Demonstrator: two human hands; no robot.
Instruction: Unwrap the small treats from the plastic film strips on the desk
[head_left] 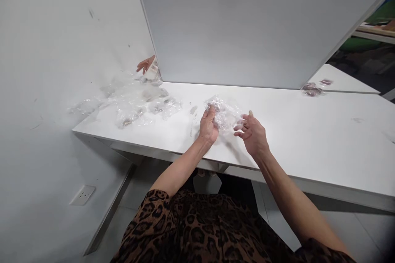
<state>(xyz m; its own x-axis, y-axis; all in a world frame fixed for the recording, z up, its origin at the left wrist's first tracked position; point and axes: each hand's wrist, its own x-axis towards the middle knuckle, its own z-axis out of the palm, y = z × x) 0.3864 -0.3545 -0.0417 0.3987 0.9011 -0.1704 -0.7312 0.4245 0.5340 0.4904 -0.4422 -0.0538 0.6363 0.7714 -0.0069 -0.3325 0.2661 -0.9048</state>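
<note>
A crinkled clear plastic bag (227, 114) is held above the white table in front of me. My left hand (209, 126) grips its left side, with the thumb on top. Something pinkish shows through the plastic, too blurred to name. At the bag's right edge is my right hand (253, 133), its fingers apart and slightly curled. Whether those fingertips touch the plastic I cannot tell.
Clear plastic bags (138, 100) lie heaped at the table's left end by the wall. Another person's hand (146, 64) reaches around the white board (231, 28) there. Small dark-reddish packets (312, 89) sit at the board's right corner. The table's front edge (185, 155) is near me.
</note>
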